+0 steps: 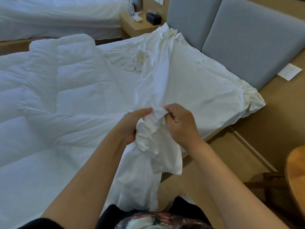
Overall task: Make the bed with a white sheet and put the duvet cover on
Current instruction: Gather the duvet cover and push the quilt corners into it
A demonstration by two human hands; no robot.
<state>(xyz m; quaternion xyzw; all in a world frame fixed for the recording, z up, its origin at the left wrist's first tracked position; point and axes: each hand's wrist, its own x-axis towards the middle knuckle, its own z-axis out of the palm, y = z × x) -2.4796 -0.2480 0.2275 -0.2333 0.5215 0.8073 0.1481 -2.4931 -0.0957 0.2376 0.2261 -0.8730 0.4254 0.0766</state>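
A bunched length of white duvet cover runs from the head of the bed down to my hands and hangs past them toward my waist. My left hand grips the gathered cloth from the left. My right hand pinches the same bunch from the right, fingers curled into the folds. The quilted white duvet lies spread over the left part of the bed. A white sheet covers the mattress at the right, loose and crumpled at its near corner by the headboard.
A grey padded headboard stands at the right. Behind the bed are a wooden nightstand with a bottle and a black box, and a second bed. Wooden floor lies to my right, with an orange chair edge.
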